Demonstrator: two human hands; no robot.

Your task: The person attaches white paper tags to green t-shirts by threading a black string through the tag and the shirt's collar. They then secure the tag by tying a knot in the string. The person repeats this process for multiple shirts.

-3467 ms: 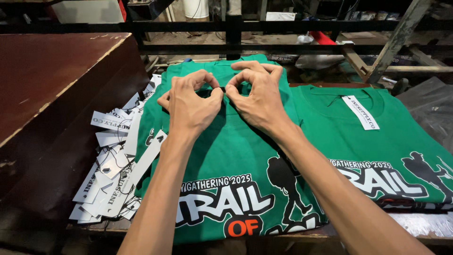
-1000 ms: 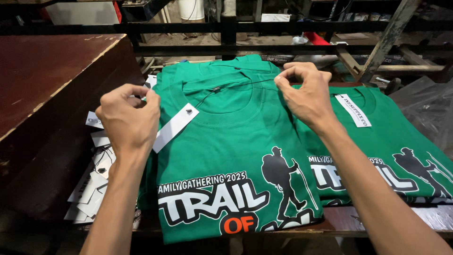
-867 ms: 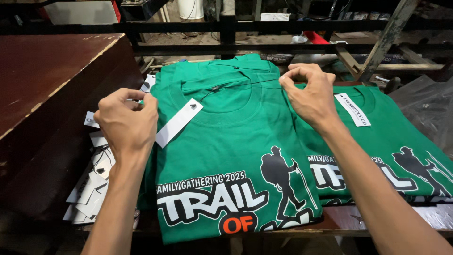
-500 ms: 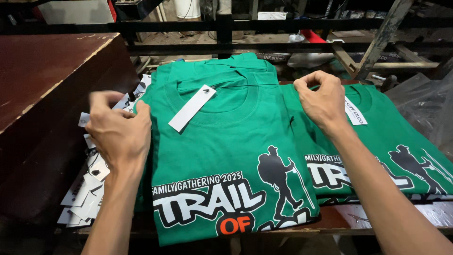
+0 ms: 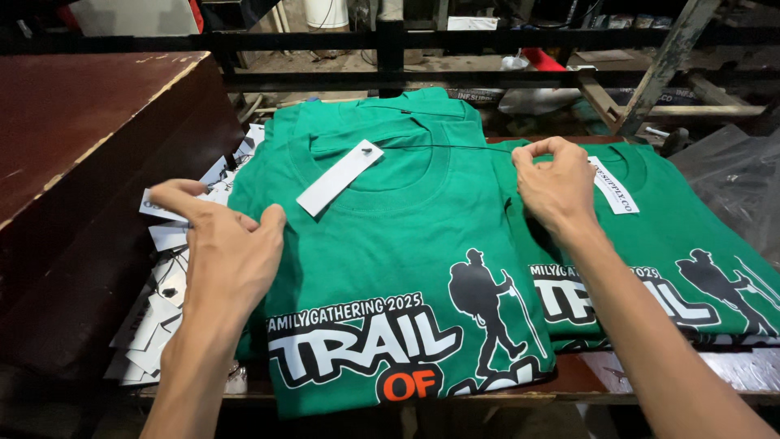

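Observation:
A stack of folded green T-shirts [image 5: 390, 244] with a white and orange hiker print lies in front of me. A long white paper tag [image 5: 339, 177] rests on the top shirt's collar, and a thin black string [image 5: 439, 147] runs from it to the right. My right hand [image 5: 556, 187] pinches the end of that string above the gap between the two stacks. My left hand [image 5: 219, 252] hovers with fingers apart over the shirt's left edge, next to a heap of loose white tags [image 5: 162, 276]. It holds nothing.
A second stack of the same green shirts [image 5: 691, 236] lies to the right with its own white tag [image 5: 613, 185]. A dark brown wooden board [image 5: 73, 122] rises on the left. A black metal rail [image 5: 390, 41] crosses behind, and clear plastic [image 5: 731, 162] lies far right.
My left hand let go of the tag and dropped down-left toward the loose tags. The tag settled on the collar. My right hand drew the string out to the right.

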